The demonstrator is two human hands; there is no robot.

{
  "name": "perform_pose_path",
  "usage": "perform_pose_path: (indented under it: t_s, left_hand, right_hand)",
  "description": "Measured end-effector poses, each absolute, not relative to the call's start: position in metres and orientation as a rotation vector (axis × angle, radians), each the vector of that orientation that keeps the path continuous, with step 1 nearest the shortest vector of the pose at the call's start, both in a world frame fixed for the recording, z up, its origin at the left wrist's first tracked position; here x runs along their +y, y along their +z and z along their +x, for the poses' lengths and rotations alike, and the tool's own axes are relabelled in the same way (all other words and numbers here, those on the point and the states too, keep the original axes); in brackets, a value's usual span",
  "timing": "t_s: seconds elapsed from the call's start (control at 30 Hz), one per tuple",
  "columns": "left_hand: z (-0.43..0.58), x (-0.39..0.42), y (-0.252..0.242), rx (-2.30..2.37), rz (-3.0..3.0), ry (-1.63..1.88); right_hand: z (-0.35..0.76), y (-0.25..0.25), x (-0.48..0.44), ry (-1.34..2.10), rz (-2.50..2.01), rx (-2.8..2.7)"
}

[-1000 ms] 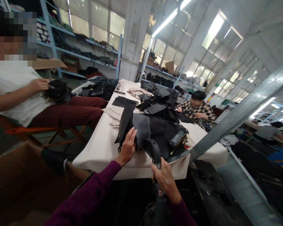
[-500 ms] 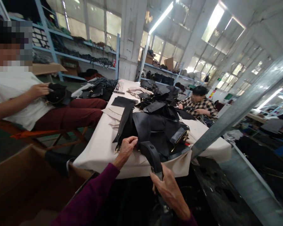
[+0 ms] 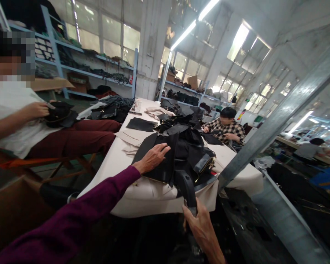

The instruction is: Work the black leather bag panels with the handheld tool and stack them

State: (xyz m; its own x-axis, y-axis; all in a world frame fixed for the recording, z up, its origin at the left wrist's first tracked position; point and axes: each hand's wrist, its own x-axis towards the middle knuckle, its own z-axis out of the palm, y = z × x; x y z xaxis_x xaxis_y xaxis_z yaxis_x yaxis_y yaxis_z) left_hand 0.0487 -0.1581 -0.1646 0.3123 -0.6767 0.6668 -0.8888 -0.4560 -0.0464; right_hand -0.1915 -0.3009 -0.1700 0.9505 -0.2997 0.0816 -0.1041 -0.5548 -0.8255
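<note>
My left hand (image 3: 154, 157) reaches over a flat black piece (image 3: 165, 168), which looks like cloth or leather, at the front of the table. Its fingers are stretched out and slightly apart; I cannot tell whether they press on the piece. My right hand (image 3: 202, 223) is wrapped round a thick black curved bar (image 3: 186, 187) with a slot near its upper end. The bar's lower part drops into shadow, and its kind is unclear. Beside the left hand lies a heap of black pieces (image 3: 188, 146), with a gold zipper (image 3: 205, 168) along one edge.
A white-covered table (image 3: 118, 157) carries beige sheets (image 3: 133, 136) and more black pieces. A slanting metal post (image 3: 264, 126) stands to the right. One person (image 3: 13, 117) sits at the left holding a black item; another in a checked shirt (image 3: 227, 128) works across the table.
My left hand has moved forward over the black piece, its fingers going from pinched to spread. The piece's standing left part now lies flat. The right hand still grips the bar.
</note>
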Motion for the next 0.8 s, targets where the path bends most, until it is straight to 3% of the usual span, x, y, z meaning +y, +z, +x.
perform_pose_path:
  t_s: [0.2, 0.4, 0.53, 0.8]
  left_hand:
    - [0.038, -0.185, -0.153, -1.978, 2.124, 0.925]
    - [0.030, -0.221, -0.159, -2.160, 1.970, 0.872]
    - [0.039, -0.239, -0.161, -2.318, 1.967, 0.654]
    - [0.084, -0.189, -0.093, -1.725, 2.459, 0.512]
  right_hand:
    - [-0.209, -0.179, -0.310, -0.243, -2.155, 0.351]
    - [-0.218, -0.195, -0.318, -0.225, -2.151, 0.384]
    - [-0.224, -0.199, -0.323, -0.232, -2.181, 0.381]
    - [-0.243, -0.189, -0.337, -0.216, -2.156, 0.464]
